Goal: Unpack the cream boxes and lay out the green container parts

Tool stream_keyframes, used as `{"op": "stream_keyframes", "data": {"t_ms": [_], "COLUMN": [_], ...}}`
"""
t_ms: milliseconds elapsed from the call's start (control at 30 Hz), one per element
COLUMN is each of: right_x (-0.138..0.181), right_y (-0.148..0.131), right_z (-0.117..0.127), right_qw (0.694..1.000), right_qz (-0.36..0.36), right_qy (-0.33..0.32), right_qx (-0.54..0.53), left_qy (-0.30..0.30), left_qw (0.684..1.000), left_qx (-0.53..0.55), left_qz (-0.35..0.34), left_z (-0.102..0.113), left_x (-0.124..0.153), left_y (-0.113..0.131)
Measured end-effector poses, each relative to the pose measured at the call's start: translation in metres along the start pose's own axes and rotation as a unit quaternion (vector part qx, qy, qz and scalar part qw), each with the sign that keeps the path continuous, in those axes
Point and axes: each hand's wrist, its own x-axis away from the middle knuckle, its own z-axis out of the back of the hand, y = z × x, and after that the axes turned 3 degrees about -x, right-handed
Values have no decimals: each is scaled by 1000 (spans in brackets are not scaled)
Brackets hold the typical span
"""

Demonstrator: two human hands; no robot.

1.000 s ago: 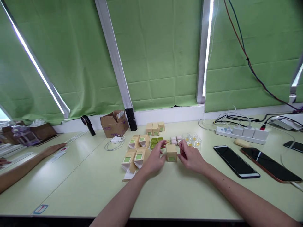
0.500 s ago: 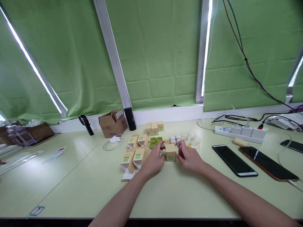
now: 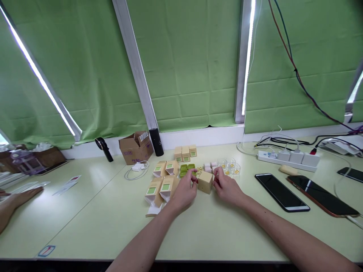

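Small carton: a kraft-coloured cube (image 3: 205,182) rests on the counter (image 3: 93,223) between the two hands, one corner turned toward the viewer, its visible faces plain.
Left hand: this hand (image 3: 185,190) lies at the cube's left side, fingers curved and thumb apart from them.
Right hand: this hand (image 3: 227,187) lies at the cube's right side, fingers bent inward, tips close to its face.
Contact: at this scale, one cannot tell whether either hand grips the cube or merely flanks it.
Open cartons: four kraft boxes (image 3: 169,186) with green panels lie to the left of the left hand, white flaps showing on the nearer ones.
Closed cartons: three similar boxes (image 3: 185,154) stand side by side farther back.
Small parts: behind the cube, from left to right, are green square pieces (image 3: 183,167), gold-coloured pieces (image 3: 199,169), pink pieces (image 3: 208,169) and clear containers (image 3: 236,169) with yellow centres.
Right margin: a white-edged phone (image 3: 282,192) and an orange-edged phone (image 3: 323,195) lie face up, with a white power strip (image 3: 279,160) behind.
Rear left: an open brown carton (image 3: 136,150) stands beside a black cylinder (image 3: 156,142).
Far left: a co-worker's hand (image 3: 28,195) rests near papers.
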Motion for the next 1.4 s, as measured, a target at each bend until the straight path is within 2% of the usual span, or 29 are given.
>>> {"op": "stream_keyframes", "data": {"t_ms": [300, 467, 700, 800, 1000, 1167, 1267, 1400], "right_x": [-4, -5, -6, -6, -2, 0, 1, 3], "right_y": [5, 6, 8, 4, -10, -14, -15, -19], "right_z": [-3, -2, -3, -2, 5, 8, 7, 6], "right_qw": [994, 991, 990, 990, 989, 986, 982, 978], "right_qz": [27, 42, 33, 21, -4, -1, 11, 38], "right_qy": [64, 80, 91, 95, 109, 118, 123, 127], "right_qx": [-83, -98, -99, -102, -95, -119, -143, -163], "left_qy": [-19, -11, -57, -59, -17, 11, 47, 107], "left_qw": [1000, 999, 997, 996, 998, 998, 999, 989], "left_qx": [17, -11, -22, -25, 18, 23, 4, -52], "left_qz": [15, 37, 54, 70, 59, 56, 10, -88], "left_z": [3, 6, 5, 1, -8, -7, -5, -5], "left_x": [2, 3, 5, 4, 3, 5, 7, 7], "left_y": [6, 9, 13, 16, 16, 20, 22, 19]}}
